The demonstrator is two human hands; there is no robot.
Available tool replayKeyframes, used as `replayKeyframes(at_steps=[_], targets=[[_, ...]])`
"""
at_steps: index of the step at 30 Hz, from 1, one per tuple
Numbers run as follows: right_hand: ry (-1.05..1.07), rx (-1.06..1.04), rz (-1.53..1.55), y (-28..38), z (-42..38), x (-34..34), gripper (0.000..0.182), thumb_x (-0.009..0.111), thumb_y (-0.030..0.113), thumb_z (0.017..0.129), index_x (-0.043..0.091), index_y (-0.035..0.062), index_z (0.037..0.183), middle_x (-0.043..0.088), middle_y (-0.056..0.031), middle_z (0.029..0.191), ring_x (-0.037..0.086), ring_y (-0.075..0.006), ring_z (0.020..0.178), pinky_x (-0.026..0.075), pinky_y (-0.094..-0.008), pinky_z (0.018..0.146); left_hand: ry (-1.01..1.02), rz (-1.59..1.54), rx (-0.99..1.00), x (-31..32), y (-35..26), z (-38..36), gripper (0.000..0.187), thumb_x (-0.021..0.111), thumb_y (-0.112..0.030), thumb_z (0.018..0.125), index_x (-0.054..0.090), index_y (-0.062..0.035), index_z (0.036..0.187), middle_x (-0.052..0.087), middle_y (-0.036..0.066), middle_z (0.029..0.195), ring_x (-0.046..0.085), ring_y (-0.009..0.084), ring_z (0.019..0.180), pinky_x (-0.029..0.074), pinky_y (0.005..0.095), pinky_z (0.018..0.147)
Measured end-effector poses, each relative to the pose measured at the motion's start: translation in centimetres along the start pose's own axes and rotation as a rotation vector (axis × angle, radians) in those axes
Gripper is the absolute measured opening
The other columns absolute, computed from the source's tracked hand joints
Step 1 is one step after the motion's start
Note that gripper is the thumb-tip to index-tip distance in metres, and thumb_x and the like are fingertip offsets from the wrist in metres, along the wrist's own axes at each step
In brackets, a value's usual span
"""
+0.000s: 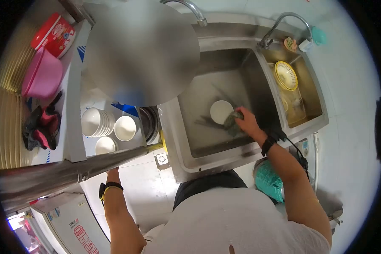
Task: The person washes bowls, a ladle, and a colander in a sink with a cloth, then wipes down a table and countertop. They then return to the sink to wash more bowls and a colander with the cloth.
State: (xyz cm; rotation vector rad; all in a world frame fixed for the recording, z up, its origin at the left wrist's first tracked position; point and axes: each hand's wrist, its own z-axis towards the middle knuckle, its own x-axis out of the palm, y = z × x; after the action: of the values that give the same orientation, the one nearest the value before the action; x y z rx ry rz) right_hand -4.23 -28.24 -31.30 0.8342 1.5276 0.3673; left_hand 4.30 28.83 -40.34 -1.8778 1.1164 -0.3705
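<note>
My right hand (247,122) is over the large steel sink (216,146), its fingers closed on a dark green scrubbing cloth (231,123). The cloth touches the right edge of a white bowl (221,111) lying in the sink. My left hand (113,172) reaches under the shelf's front rail at the left, and its fingers are hidden. Near it, behind the rail, stand white bowls: a nested stack (93,122), a single bowl (125,128) and another (106,145).
A smaller sink (302,93) on the right holds yellow baskets (286,75). Faucets (283,17) arch over both sinks. The metal rail (72,169) crosses the left side. A pink tub (43,74) and gloves (42,129) sit on the upper shelf.
</note>
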Motion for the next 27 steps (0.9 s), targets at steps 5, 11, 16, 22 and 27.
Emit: replayKeyframes(at_steps=[5, 11, 16, 22, 27], targets=[[0.142, -0.402, -0.212, -3.2, 6.2, 2.7, 0.045, 0.062, 0.019, 0.066, 0.046, 0.0029, 0.104, 0.045, -0.0165, 0.107, 0.045, -0.0337, 0.098, 0.039, -0.0381, 0.080, -0.050, -0.098, -0.014, -1.8, 3.8, -8.0, 0.011, 0.042, -0.014, 0.077, 0.042, -0.0096, 0.067, 0.045, 0.003, 0.053, 0.044, 0.0118, 0.043, 0.032, 0.0199, 0.034], [0.358, -0.474, -0.644, -6.2, 12.2, 7.4, 0.057, 0.067, 0.025, 0.061, 0.044, 0.0054, 0.109, 0.040, -0.0134, 0.115, 0.041, -0.0292, 0.104, 0.040, -0.0388, 0.080, -0.132, 0.047, 0.109, -0.4, 3.6, -22.5, 0.026, 0.040, -0.005, 0.077, 0.042, -0.0032, 0.102, 0.044, 0.002, 0.056, 0.042, 0.0098, 0.046, 0.035, 0.0200, 0.040], [0.795, -0.416, -0.780, -6.1, 16.1, 9.0, 0.025, 0.056, 0.016, 0.072, 0.053, -0.0006, 0.091, 0.055, -0.0152, 0.090, 0.054, -0.0287, 0.084, 0.044, -0.0389, 0.074, 0.011, 0.126, 0.288, 6.8, -1.7, -29.4, 0.012, 0.040, -0.006, 0.081, 0.048, -0.0024, 0.089, 0.046, 0.002, 0.057, 0.043, 0.0090, 0.048, 0.035, 0.0203, 0.043], [0.585, -0.419, -0.591, -12.1, 15.2, 9.9, 0.012, 0.054, 0.007, 0.067, 0.057, 0.0045, 0.079, 0.058, -0.0131, 0.080, 0.057, -0.0273, 0.076, 0.046, -0.0367, 0.062, 0.555, 0.302, 0.317, 18.9, -4.8, -30.9, 0.015, 0.043, -0.005, 0.082, 0.049, -0.0022, 0.095, 0.050, 0.004, 0.065, 0.049, 0.0102, 0.059, 0.042, 0.0230, 0.053], [0.472, -0.964, -0.611, -5.2, 12.8, 4.3, 0.011, 0.054, 0.009, 0.065, 0.057, 0.0084, 0.075, 0.055, -0.0069, 0.072, 0.055, -0.0237, 0.070, 0.046, -0.0337, 0.057, 0.675, 0.748, 0.664, 28.9, 1.4, -29.0, 0.023, 0.050, -0.008, 0.078, 0.047, 0.0018, 0.099, 0.056, 0.014, 0.084, 0.055, 0.0224, 0.078, 0.044, 0.0295, 0.068]])
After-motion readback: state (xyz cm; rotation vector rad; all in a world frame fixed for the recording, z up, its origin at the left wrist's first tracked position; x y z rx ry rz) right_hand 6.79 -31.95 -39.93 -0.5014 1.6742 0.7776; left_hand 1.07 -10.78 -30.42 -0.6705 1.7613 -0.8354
